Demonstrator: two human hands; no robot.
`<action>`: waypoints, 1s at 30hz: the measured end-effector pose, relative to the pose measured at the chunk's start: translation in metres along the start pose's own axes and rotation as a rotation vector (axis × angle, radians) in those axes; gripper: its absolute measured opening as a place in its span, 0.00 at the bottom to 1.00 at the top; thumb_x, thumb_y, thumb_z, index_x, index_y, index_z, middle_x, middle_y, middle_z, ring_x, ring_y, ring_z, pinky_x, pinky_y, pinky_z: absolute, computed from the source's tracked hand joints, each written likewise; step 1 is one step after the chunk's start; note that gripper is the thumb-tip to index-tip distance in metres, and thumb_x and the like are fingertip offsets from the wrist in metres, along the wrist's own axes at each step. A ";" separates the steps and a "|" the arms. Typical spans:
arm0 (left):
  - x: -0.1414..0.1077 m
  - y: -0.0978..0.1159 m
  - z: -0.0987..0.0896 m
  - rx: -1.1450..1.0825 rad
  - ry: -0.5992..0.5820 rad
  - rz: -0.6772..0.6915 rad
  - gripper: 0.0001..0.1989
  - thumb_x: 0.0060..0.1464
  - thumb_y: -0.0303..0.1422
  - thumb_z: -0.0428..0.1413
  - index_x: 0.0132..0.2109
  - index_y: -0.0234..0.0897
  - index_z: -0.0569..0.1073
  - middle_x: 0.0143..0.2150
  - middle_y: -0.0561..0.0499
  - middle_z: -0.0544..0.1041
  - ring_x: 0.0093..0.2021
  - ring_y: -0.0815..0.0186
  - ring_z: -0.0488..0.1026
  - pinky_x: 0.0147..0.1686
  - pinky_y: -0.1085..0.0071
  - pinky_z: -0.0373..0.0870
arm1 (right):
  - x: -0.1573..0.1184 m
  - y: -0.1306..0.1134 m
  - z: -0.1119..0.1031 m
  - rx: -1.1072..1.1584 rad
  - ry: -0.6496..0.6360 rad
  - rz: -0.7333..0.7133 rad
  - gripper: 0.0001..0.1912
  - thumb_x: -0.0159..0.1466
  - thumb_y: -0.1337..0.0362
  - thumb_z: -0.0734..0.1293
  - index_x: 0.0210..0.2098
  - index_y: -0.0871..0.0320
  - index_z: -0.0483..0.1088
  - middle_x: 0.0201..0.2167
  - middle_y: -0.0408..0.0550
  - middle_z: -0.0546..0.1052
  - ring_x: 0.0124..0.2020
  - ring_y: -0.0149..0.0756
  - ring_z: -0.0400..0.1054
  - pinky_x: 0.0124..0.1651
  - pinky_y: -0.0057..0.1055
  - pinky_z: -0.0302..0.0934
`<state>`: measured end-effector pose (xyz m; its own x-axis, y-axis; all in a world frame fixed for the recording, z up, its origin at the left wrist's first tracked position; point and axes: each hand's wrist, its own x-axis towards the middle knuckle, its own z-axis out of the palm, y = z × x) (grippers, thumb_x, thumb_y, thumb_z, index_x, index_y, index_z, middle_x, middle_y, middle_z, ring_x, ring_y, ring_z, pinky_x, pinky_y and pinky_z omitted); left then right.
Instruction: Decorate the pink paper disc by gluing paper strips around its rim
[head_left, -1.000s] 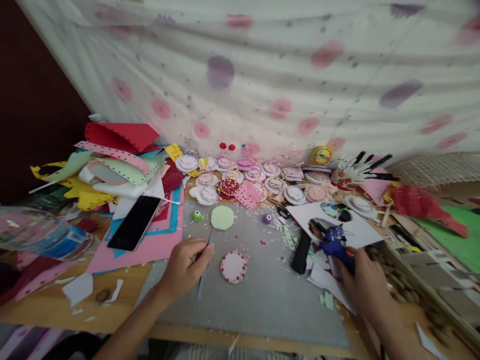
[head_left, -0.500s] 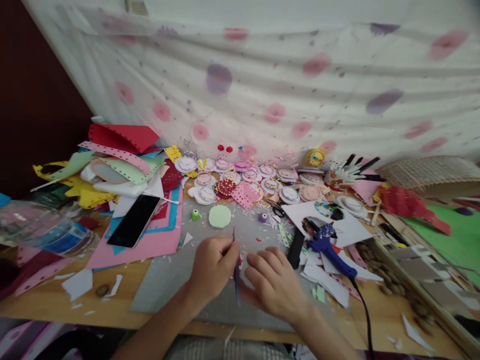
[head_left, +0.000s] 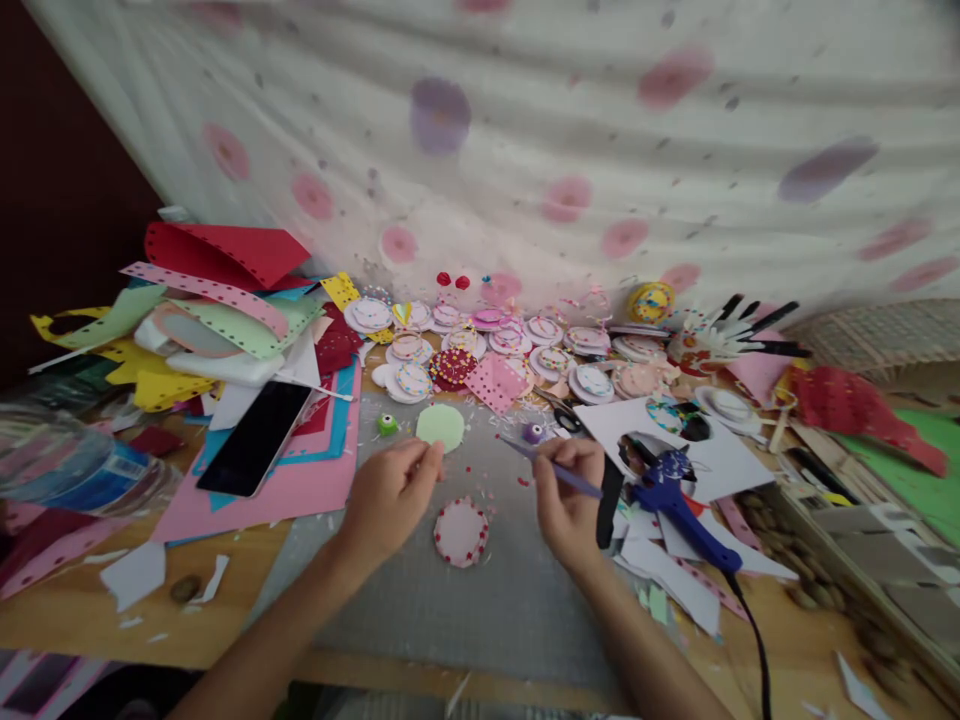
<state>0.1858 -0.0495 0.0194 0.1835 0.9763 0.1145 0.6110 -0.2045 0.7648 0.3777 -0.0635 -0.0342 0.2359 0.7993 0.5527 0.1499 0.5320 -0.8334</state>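
A thin purple stick (head_left: 574, 477) is pinched in my right hand (head_left: 571, 505), its tip pointing up and left. My left hand (head_left: 394, 492) is closed, fingertips together, beside a pale green paper disc (head_left: 441, 427); what it holds, if anything, is too small to tell. Between and below both hands, a pale round disc edged with red beads (head_left: 461, 532) lies on the grey mat (head_left: 450, 620). Tiny red pieces (head_left: 523, 482) are scattered above it. A green one-eyed bead (head_left: 387, 424) and a purple one (head_left: 534, 432) sit on the mat.
Decorated paper discs (head_left: 409, 380) line the back. At the left are a phone (head_left: 257, 438), coloured papers (head_left: 262, 520) and a bottle (head_left: 97, 470). To the right lie scissors (head_left: 568, 418), a blue glue gun (head_left: 686, 525) with a cord, paper scraps and a box (head_left: 862, 560).
Both hands have moved apart and the beaded disc now shows between them. The purple stick, upright by my left hand before, is now in my right hand, further right.
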 end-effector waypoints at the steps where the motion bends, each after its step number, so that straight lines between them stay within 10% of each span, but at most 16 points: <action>1: 0.005 -0.009 -0.002 0.006 -0.043 0.012 0.19 0.61 0.40 0.46 0.26 0.35 0.70 0.26 0.50 0.72 0.30 0.65 0.69 0.31 0.72 0.62 | 0.000 0.006 0.000 0.062 0.033 0.103 0.08 0.65 0.68 0.58 0.36 0.51 0.51 0.26 0.37 0.58 0.26 0.30 0.53 0.31 0.29 0.51; 9: 0.022 -0.055 0.006 -0.354 -0.754 -0.192 0.14 0.58 0.40 0.52 0.33 0.33 0.71 0.21 0.57 0.68 0.20 0.73 0.60 0.20 0.78 0.56 | -0.012 0.029 0.000 0.348 -0.090 0.494 0.11 0.64 0.61 0.61 0.33 0.51 0.50 0.23 0.35 0.56 0.24 0.30 0.52 0.29 0.28 0.49; 30: 0.023 -0.069 0.010 -0.515 -0.803 -0.356 0.09 0.57 0.34 0.54 0.32 0.33 0.71 0.22 0.57 0.66 0.22 0.74 0.61 0.22 0.78 0.56 | -0.011 0.011 0.001 0.304 -0.297 0.551 0.11 0.67 0.62 0.62 0.33 0.52 0.53 0.24 0.37 0.60 0.26 0.31 0.53 0.29 0.27 0.51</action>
<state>0.1551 -0.0134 -0.0371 0.6341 0.5998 -0.4880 0.3604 0.3291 0.8728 0.3755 -0.0665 -0.0491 -0.0786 0.9949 0.0640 -0.2025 0.0469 -0.9782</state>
